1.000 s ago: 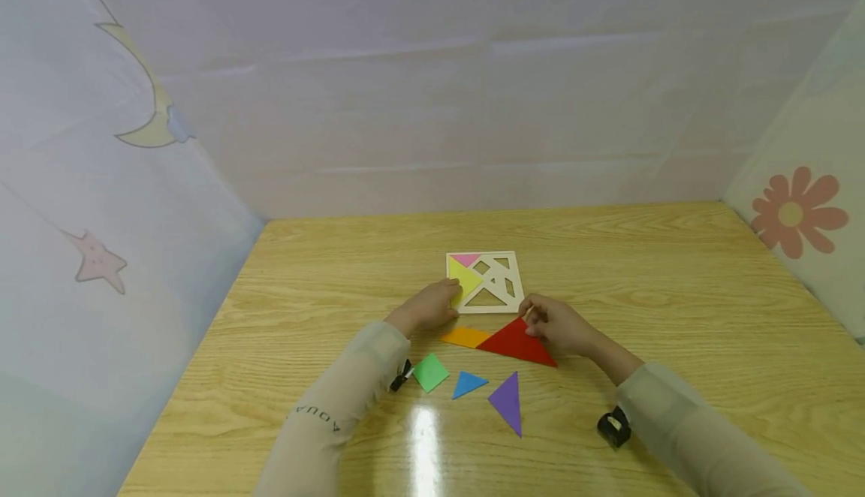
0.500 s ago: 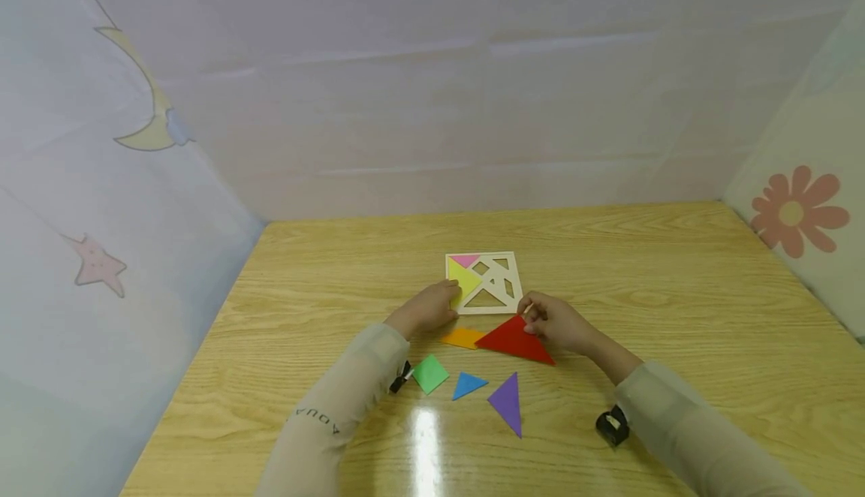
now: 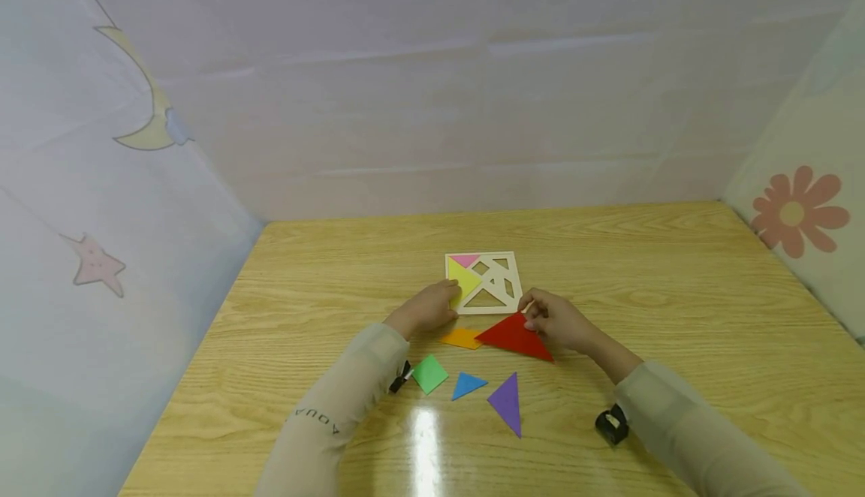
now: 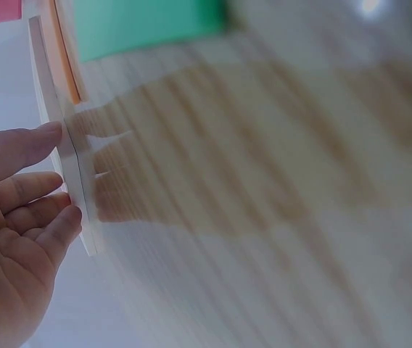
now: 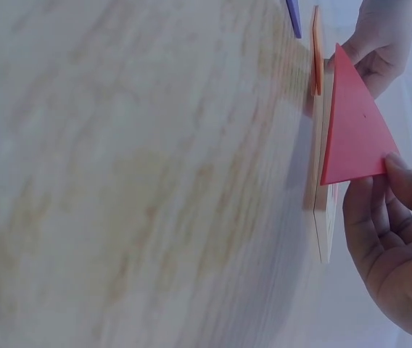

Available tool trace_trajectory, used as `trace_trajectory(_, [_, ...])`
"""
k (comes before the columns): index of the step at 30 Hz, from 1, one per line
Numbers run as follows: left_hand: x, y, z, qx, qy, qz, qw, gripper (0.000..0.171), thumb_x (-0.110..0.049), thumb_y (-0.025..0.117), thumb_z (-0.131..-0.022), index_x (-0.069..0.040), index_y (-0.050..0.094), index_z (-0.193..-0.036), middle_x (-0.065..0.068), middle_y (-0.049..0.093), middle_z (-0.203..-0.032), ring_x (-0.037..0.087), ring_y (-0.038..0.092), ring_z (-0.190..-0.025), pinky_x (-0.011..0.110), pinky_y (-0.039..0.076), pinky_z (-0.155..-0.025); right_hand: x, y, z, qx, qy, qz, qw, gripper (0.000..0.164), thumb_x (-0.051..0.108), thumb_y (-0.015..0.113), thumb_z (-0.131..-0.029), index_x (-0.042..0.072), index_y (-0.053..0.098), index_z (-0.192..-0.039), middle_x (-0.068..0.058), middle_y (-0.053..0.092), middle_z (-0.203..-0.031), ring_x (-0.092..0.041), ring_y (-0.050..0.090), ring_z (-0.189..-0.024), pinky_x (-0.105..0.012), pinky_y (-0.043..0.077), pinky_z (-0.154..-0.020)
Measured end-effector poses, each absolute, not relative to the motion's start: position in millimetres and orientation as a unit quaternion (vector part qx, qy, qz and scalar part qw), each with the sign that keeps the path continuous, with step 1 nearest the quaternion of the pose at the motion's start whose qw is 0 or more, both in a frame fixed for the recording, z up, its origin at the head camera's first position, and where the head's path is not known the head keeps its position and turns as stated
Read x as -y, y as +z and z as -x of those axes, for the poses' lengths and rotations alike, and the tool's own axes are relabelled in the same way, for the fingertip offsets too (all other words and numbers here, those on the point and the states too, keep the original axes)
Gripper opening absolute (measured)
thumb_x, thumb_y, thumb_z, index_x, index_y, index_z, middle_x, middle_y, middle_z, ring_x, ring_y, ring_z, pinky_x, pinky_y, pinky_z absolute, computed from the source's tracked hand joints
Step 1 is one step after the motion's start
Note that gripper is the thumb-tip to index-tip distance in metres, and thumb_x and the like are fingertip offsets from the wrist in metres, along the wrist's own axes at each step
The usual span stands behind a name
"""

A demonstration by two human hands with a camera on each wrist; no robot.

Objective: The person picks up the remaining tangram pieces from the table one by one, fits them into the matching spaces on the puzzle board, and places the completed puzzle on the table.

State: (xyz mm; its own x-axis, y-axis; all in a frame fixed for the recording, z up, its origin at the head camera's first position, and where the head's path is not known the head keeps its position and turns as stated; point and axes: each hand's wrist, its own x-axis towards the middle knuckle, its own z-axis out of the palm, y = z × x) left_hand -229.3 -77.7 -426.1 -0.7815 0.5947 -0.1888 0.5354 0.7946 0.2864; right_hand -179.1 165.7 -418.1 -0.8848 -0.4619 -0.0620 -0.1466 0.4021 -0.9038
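Observation:
In the head view, a pale wooden tangram board (image 3: pixel 491 308) holds a yellow triangle (image 3: pixel 466 281) and a pink triangle (image 3: pixel 465 260); its other slots show cutouts. My left hand (image 3: pixel 429 306) grips the board's near left corner, fingers at the yellow piece and thumb at the near edge. A large red triangle (image 3: pixel 516 335) is pinched by one corner between the thumb and fingers of my right hand (image 3: pixel 557 322). It is tilted, raised close in front of the board, and its left tip overlaps the orange parallelogram (image 3: pixel 461 338) in this view.
Nearer to me on the wooden table (image 3: pixel 270 407) lie a green square (image 3: pixel 430 374), a small blue triangle (image 3: pixel 468 385) and a purple triangle (image 3: pixel 509 402). Black wrist devices sit under both sleeves. Printed cloth (image 3: pixel 432 106) stands behind the table.
The red triangle has risen slightly and shifted a little away from me and to the left in my right hand. My left hand and the board have stayed put.

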Motion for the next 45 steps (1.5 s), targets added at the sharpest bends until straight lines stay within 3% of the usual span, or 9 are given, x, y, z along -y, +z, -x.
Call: trace_trajectory(45, [78.3, -428.8, 231.5, -0.935, 0.116, -0.309, 0.132, 0.030, -0.013, 0.054, -0.084, -0.001, 0.049, -0.111, 0.015, 0.037, -0.130, 0.026, 0.031, -0.121, 0.031, 0.022, -0.101, -164.9, -424.9, 185.9, -0.828, -0.520, 0.168, 0.127, 0.021, -0.012, 0.051, -0.079, -0.001, 0.048, -0.096, -0.009, 0.048, -0.073, -0.020, 0.048, -0.062, -0.024, 0.046, -0.051])
